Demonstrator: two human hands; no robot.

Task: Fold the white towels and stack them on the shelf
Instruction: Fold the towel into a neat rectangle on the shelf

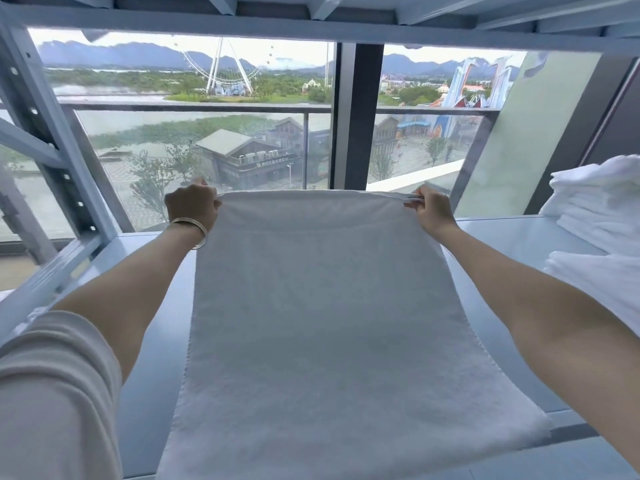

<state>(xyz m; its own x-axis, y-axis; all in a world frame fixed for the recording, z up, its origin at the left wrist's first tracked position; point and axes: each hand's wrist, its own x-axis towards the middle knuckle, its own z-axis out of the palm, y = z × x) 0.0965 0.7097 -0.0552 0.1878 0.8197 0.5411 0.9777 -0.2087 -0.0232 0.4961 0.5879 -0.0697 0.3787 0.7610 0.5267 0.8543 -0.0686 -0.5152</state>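
Note:
A long white towel (322,323) stretches away from me over the pale blue metal shelf (512,244), its near end hanging over the shelf's front edge. My left hand (191,206) pinches the towel's far left corner, and a thin bangle circles that wrist. At the far right corner my right hand (431,211) grips the same far edge. Both arms reach straight out, and the far edge is held taut between the hands, a little above the shelf surface.
A stack of folded white towels (602,209) sits at the right end of the shelf, with another white towel (602,285) lying in front of it. Shelf uprights (38,126) rise at the left. An upper shelf (311,19) spans overhead. A window lies beyond.

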